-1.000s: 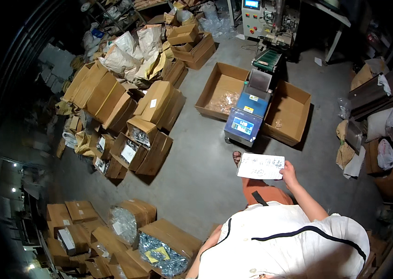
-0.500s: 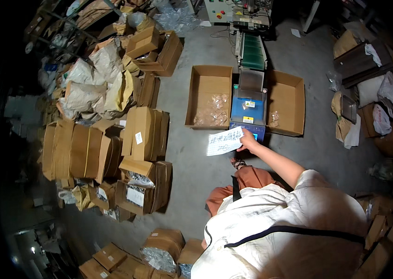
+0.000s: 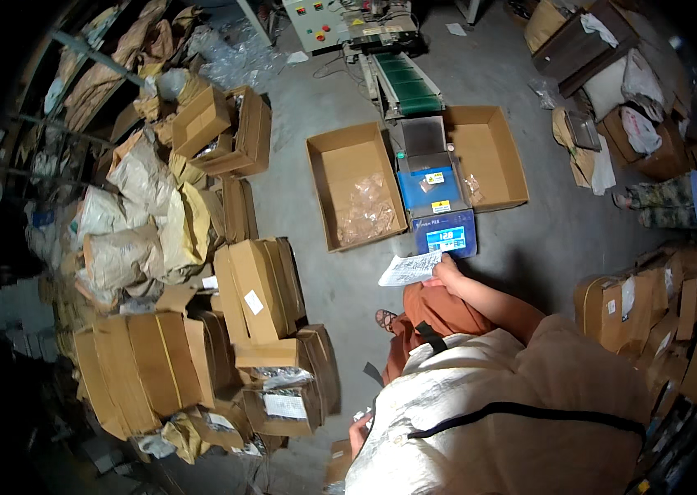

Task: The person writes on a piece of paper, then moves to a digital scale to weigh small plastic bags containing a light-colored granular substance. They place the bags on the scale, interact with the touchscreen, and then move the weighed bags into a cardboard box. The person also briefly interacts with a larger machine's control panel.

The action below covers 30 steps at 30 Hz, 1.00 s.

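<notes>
- Paper sheet (image 3: 409, 270), white, bearing rows of dark handwriting, too small to make out; located in front of the body, above the orange-brown trousers (image 3: 464, 312) and near the lit display.
- Right grip (image 3: 446, 272): closed on the sheet's right-hand edge, far end free and pointing left.
- Left grip (image 3: 358, 435): low at the body's side, partly hidden by the white shirt (image 3: 522, 371); cannot tell whether open or closed.
- Display (image 3: 446, 240): lit blue, large pale digits, set in the front of a blue machine (image 3: 416, 190).
- Warning labels on same machine: one yellow (image 3: 441, 206), one white with yellow triangle (image 3: 433, 177).
- White label (image 3: 254, 302), stuck to a closed carton (image 3: 241, 272).
- Printed sheet (image 3: 285, 405), white, at an open carton.
- Open box (image 3: 340, 153), left of the machine, clear packets (image 3: 367, 210) inside.
</notes>
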Available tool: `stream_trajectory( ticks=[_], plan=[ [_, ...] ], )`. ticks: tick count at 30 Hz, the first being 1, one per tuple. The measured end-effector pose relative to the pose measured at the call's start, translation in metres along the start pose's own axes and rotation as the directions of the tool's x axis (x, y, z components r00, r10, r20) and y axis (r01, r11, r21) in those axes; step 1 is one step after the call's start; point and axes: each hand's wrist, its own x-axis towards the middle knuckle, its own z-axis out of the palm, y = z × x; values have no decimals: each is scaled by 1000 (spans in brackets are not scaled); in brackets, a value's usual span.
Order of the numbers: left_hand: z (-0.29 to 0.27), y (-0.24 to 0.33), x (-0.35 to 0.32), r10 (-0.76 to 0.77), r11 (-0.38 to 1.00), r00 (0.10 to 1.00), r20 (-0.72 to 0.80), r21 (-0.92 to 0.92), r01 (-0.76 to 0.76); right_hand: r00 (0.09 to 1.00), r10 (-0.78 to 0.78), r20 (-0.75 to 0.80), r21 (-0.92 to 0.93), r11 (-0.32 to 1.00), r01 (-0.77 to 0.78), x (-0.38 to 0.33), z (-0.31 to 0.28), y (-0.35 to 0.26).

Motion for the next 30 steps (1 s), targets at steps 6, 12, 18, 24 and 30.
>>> stream_trajectory(
  ticks=[6, 12, 18, 24, 30],
  plan=[
    [19, 78, 69, 15, 998, 1000, 6, 54, -15, 998, -56, 0, 324, 945, 53, 79, 30, -48],
    [13, 83, 132, 181, 971, 980, 82, 141, -192, 991, 63, 122, 511, 852, -117, 169, 117, -144],
    [10, 168, 149, -452, 739, 835, 312, -394, 547, 986, 11, 164, 5, 1000, -12, 207, 156, -154],
    [51, 216, 199, -227, 786, 807, 546, -387, 483, 882, -437, 179, -613, 651, 447, 217, 48, -53],
    [54, 259, 201, -44, 980, 957, 288, -175, 97, 979, -4, -202, -682, 718, -138, 125, -27, 18]
  ],
)
